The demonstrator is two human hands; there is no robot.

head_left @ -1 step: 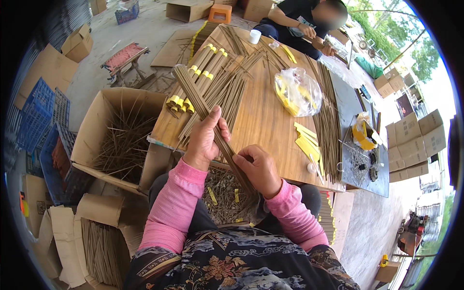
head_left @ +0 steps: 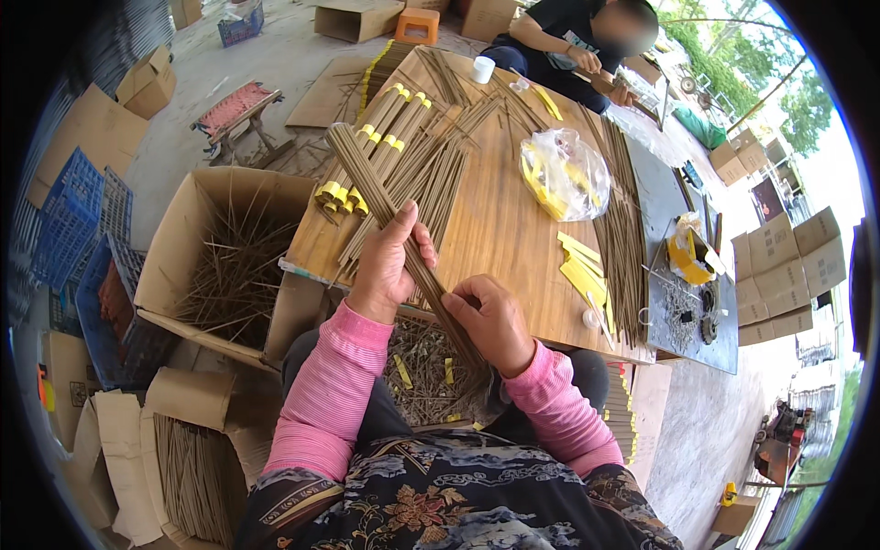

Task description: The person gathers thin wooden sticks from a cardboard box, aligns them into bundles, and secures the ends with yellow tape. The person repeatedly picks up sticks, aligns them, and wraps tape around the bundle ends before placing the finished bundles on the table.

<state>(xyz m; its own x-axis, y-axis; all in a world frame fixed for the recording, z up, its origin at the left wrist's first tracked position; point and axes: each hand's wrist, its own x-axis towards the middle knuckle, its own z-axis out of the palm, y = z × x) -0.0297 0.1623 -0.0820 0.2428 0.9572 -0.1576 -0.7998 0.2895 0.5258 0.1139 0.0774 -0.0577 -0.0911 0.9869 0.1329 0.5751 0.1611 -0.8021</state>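
Note:
A bundle of thin brown incense sticks slants across in front of me, its upper end over the table and its lower end near my lap. My left hand is closed around the middle of the bundle, thumb along the top. Lower down, my right hand grips the same sticks between thumb and bent fingers. Beyond my left hand, loose incense sticks lie on the wooden table. Finished-looking bundles with yellow bands are stacked beside them.
A clear bag of yellow strips and loose yellow strips lie on the table. Cardboard boxes of sticks stand at my left. Across the table sits another person, handling something. A dark side table adjoins on the right.

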